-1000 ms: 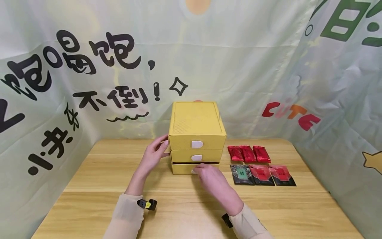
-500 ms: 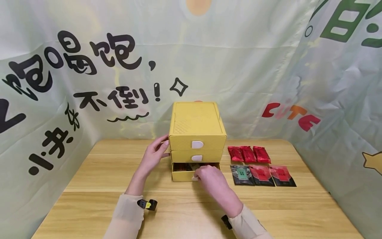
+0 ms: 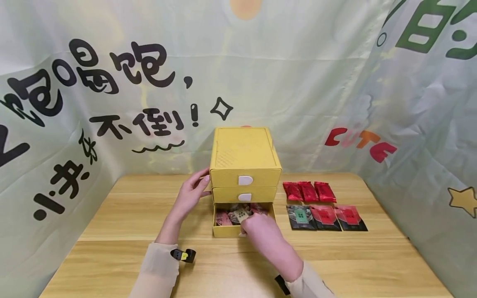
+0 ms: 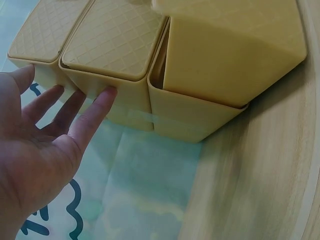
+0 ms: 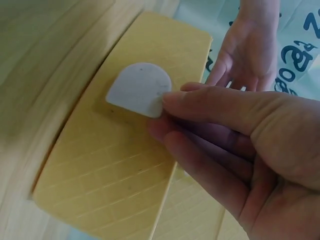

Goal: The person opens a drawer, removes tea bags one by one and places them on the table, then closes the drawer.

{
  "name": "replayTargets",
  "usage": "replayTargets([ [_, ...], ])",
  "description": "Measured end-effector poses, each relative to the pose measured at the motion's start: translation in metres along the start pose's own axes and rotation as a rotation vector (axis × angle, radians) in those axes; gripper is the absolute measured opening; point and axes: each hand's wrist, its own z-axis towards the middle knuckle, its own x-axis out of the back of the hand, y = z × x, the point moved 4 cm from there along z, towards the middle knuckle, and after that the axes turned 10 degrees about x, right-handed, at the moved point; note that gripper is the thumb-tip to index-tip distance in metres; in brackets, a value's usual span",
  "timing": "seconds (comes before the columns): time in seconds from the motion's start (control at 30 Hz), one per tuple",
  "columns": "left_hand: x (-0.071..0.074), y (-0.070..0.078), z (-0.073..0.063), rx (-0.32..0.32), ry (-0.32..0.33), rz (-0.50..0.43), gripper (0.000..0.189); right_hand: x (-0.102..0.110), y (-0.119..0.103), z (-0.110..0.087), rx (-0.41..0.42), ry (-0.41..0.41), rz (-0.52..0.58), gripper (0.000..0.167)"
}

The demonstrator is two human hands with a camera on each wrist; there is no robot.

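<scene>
A yellow three-tier drawer box (image 3: 244, 149) stands on the table with its bottom drawer (image 3: 226, 232) pulled out. Inside that drawer lie several printed packets (image 3: 238, 215), partly hidden by my right hand (image 3: 266, 238). Thumb and fingers of this hand pinch the edge of the white drawer handle (image 5: 137, 89), as the right wrist view shows. My left hand (image 3: 189, 196) is at the box's left side, its extended fingers (image 4: 95, 107) against the side walls of the upper tiers. The upper two drawers are closed.
To the right of the box lie three small red packets (image 3: 308, 192) in a row. In front of them are three flat sachets (image 3: 326, 218), one with a green label and two with red. A printed curtain (image 3: 298, 82) hangs around the wooden table (image 3: 112, 260).
My right hand has drawn the bottom drawer toward me, from nearly closed to well out, uncovering the packets inside. The left hand has stayed at the box's side.
</scene>
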Motion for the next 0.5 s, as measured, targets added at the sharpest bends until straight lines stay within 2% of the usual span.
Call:
replayTargets([
  [0.23,-0.001,-0.001,0.0,0.015,-0.001,0.015,0.048,0.008,-0.013,-0.005,-0.019,-0.091,-0.007,0.013],
  [0.5,0.0,-0.001,0.0,0.017,0.007,0.018,0.048,0.021,-0.028,-0.009,0.001,-0.291,0.06,0.017],
])
